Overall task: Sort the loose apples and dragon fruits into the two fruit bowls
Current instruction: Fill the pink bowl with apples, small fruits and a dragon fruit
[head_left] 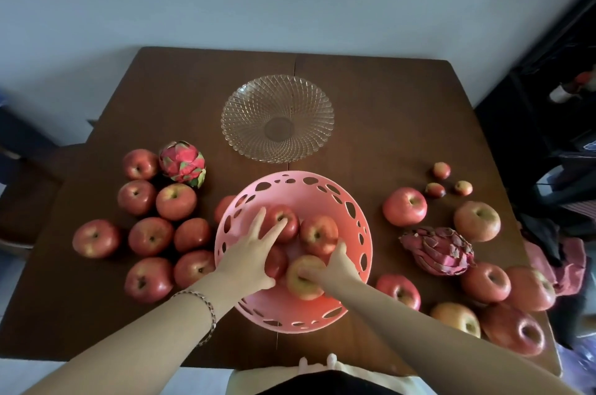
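— While both hands are inside the pink bowl (354, 214), what does each one do?

— The left hand (248, 257) lies open, fingers spread over a red apple (285, 220). The right hand (337, 265) grips a yellowish apple (303, 280) near the front wall.

— And the other fruits?

— Loose apples lie on the brown surface (387, 111) at both sides. One dragon fruit (183, 163) is left, another dragon fruit (438, 251) right. The glass bowl (277, 119) stands behind the pink one.
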### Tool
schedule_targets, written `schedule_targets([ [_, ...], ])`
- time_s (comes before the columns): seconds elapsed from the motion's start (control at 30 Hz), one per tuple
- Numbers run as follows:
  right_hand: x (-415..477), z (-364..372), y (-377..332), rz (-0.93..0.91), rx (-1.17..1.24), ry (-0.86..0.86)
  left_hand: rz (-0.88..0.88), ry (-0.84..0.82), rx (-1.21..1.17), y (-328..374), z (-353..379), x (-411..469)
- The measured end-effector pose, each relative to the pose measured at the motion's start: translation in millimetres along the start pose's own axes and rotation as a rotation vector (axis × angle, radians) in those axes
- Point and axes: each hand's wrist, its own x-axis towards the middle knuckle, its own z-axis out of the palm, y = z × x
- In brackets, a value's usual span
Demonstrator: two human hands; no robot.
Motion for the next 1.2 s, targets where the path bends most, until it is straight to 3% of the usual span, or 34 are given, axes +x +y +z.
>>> schedule_targets([
  [0.23, 15.2, -17.1, -11.0, -0.084, -0.227, -0.059, -0.142, -0.03, -0.2, 1.8, 6.4, 1.7],
  [0.3, 11.4, -23.2, -13.7, -0.162, -0.384, -0.032, -0.132, 0.153, -0.212, 5.0, 1.2, 0.0],
  [0.37, 0.5, -37.9, -13.4, -0.334, -0.47, 0.111, -0.123, 0.426, -0.091, 3.4, -6.4, 1.7],
  [0.47, -12.8, -79.3, -0.6, -0.396, -0.471, 0.362, -0.311, 0.445, -0.102, -3.9, -18.5, 1.6],
  [0.53, -11.5, -105.4, 18.3, -0.242, -0.682, 0.277, -0.418, 0.391, -0.221, -6.1, -25.2, 0.8],
  [0.6, -9.6, -109.8, 39.0, -0.1, -0.922, 0.025, -0.436, 0.351, -0.326, -3.9, -28.2, 1.5],
  [0.67, -7.8, -94.2, 55.8, -0.097, -1.04, -0.124, -0.447, 0.343, -0.318, -3.4, -29.7, 2.7],
  [0.8, -5.9, -72.8, 68.0, -0.181, -1.211, -0.095, -0.453, 0.362, -0.278, -5.4, -32.9, 1.0],
  [0.9, -9.6, -82.3, 62.4, -0.176, -1.092, -0.032, -0.418, 0.367, -0.297, -7.6, -31.4, -4.5],
  [1.07, -35.1, -120.4, 17.8, -0.298, -0.768, 0.368, -0.361, 0.384, -0.39, -1.6, -24.4, -10.8],
  [1.2, -45.5, -109.2, -17.9, -0.496, -0.564, 0.338, -0.336, 0.382, -0.452, 11.9, -25.0, -14.9],
])
